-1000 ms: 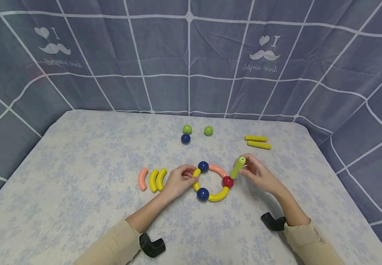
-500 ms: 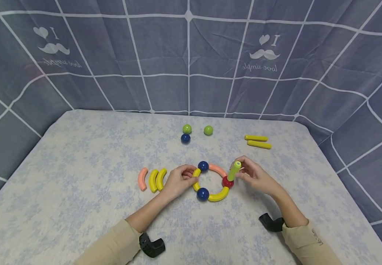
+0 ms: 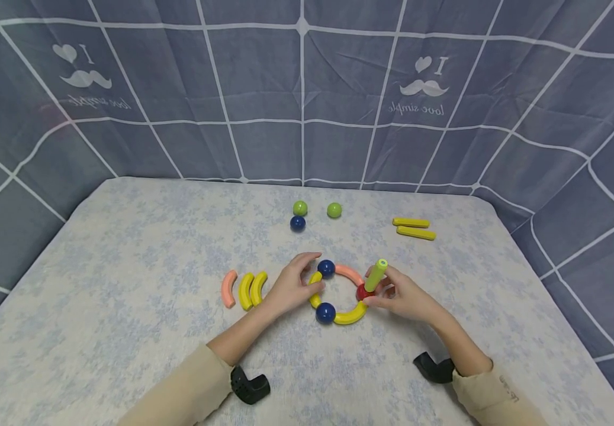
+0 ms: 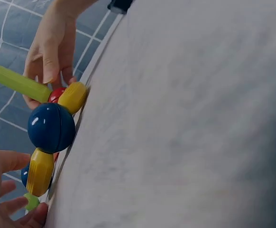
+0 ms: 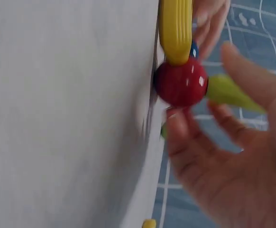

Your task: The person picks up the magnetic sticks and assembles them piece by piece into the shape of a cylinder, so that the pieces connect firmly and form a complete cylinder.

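A ring of magnetic balls and curved bars lies on the table. In the head view its left curved yellow bar (image 3: 314, 296) joins two blue balls (image 3: 325, 313), and its right side has a red ball (image 3: 362, 293), a yellow bar (image 3: 351, 315) and a pink bar (image 3: 348, 273). A light green stick (image 3: 376, 274) stands up from the red ball. My left hand (image 3: 291, 287) is spread around the left yellow bar, fingers apart from it. My right hand (image 3: 407, 299) is beside the red ball, fingertips close at its side and thumb off the stick.
Left of the ring lie a pink curved bar (image 3: 229, 289) and two yellow curved bars (image 3: 251, 290). Two green balls (image 3: 334, 210) and a blue ball (image 3: 298, 223) sit farther back. Two straight yellow sticks (image 3: 413, 228) lie at back right, before the hanging grey curtain (image 3: 264, 148).
The green stick came left onto the red ball and now stands there. My right hand let go of it and lowered to the ball. My left fingers spread away from the yellow bar.
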{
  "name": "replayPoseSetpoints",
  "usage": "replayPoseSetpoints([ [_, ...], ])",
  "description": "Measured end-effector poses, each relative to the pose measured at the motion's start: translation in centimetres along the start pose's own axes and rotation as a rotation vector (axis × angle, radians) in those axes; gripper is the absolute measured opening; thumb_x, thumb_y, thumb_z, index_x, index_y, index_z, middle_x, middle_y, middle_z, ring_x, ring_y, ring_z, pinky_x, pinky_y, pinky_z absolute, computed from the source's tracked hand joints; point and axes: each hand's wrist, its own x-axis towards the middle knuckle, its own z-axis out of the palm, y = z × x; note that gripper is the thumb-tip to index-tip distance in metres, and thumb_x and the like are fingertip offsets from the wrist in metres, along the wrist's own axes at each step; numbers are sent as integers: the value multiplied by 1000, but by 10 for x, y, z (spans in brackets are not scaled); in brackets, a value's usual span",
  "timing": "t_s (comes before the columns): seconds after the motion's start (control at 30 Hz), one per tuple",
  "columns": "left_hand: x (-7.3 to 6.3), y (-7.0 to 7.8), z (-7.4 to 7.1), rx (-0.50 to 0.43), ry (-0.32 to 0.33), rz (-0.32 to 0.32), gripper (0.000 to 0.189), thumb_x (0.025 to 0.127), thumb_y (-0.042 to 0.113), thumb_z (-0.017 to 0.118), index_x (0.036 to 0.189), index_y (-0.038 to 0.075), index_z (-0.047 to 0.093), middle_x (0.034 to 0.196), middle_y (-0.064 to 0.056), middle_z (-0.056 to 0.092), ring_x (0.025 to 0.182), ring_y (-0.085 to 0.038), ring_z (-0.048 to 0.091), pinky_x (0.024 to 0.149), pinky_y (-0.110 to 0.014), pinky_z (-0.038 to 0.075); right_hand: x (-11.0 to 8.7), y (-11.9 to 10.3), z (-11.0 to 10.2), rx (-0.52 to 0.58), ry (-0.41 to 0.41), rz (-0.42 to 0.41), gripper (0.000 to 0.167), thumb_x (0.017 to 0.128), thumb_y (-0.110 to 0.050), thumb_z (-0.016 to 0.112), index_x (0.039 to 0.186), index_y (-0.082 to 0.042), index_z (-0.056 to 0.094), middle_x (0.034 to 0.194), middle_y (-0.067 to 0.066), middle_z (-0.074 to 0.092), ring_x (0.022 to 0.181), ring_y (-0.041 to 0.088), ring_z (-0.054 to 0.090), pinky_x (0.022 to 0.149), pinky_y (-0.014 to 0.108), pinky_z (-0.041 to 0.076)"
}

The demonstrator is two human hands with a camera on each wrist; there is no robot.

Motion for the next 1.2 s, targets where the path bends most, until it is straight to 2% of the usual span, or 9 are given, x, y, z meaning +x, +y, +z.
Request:
replayPoseSetpoints([
  [0.07,4,0,0,25,-48,52,54,83,10,66,132,3,46,136,-16,43,120,-29,45,95,-40,42,1,0,4,-16,-21,29,42,80,-20,71,112,-2,50,95,6,56,77,18,51,64,25,47],
  [0.17,8,-1,1,35,-98,69,49,86,11,62,131,2,47,136,-16,44,125,-29,41,103,-41,34,2,0,8,-34,-25,77,38,82,-21,69,111,-3,52,93,4,57,74,17,50,62,25,46],
  [0.27,8,-2,1,18,-89,50,40,87,10,61,125,2,54,125,-14,53,107,-26,53,89,-38,45,5,0,9,-34,-6,104,34,82,-17,69,109,-3,55,94,5,59,74,17,51,62,26,46],
  [0.37,5,-3,-1,-6,-48,23,32,86,7,62,117,3,59,113,-10,58,91,-20,55,75,-30,48,10,2,7,-30,10,112,32,82,-14,69,109,-3,56,97,8,60,76,18,53,63,28,47],
  [0.47,3,-5,-4,-26,-32,15,28,84,6,64,112,3,62,106,-8,59,91,-18,56,75,-25,49,16,4,5,-28,31,129,33,83,-13,68,111,-1,57,101,11,60,81,21,56,67,30,48],
  [0.6,-2,-7,-9,-65,-66,41,29,81,7,68,110,3,63,103,-8,58,91,-19,57,77,-26,50,26,6,2,-35,60,163,35,84,-13,67,115,1,56,103,14,60,89,26,58,74,35,50],
  [0.97,-13,-5,-18,-59,-214,209,29,79,8,70,107,2,64,106,-8,57,91,-21,54,80,-30,49,56,6,4,115,78,199,40,85,-10,65,121,3,53,115,19,58,103,29,59,81,32,52],
  [1.1,-13,-8,-16,7,-216,277,30,77,13,73,105,5,66,114,-8,57,106,-22,51,92,-36,43,66,7,4,153,48,163,38,85,-9,64,120,3,54,115,19,58,104,30,58,84,33,51],
  [1.2,-11,-14,-13,27,-204,364,33,74,15,76,104,6,66,115,-8,59,111,-21,50,97,-36,40,71,9,5,167,25,132,36,85,-9,65,118,2,56,114,19,60,105,30,59,84,34,51],
])
